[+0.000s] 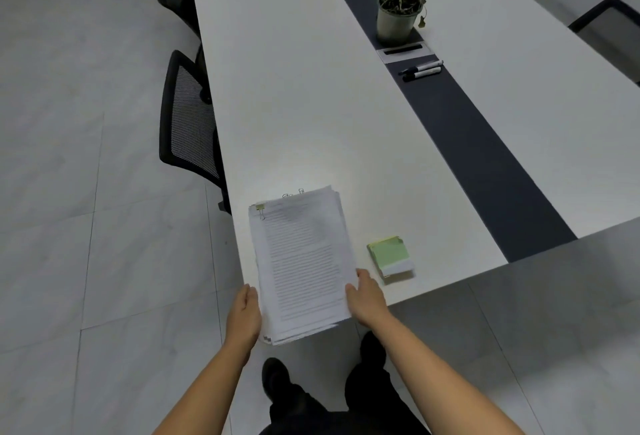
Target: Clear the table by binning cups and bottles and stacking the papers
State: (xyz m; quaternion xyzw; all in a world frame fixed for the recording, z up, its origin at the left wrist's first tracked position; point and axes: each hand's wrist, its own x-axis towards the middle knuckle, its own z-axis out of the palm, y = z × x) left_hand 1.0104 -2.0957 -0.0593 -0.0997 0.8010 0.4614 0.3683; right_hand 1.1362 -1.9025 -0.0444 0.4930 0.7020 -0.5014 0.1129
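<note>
Printed lines on the papers (pixel 304 261) — too blurred to read.

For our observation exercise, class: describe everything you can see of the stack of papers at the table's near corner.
The paper stack is a thick pile of white printed sheets, its top page filled with lines of text, edges slightly uneven. A green binder clip grips its far left corner; more wire clip handles show at the far edge. It lies at the near left corner of the white table. The left hand touches its left edge; the right hand holds the right edge.
</note>
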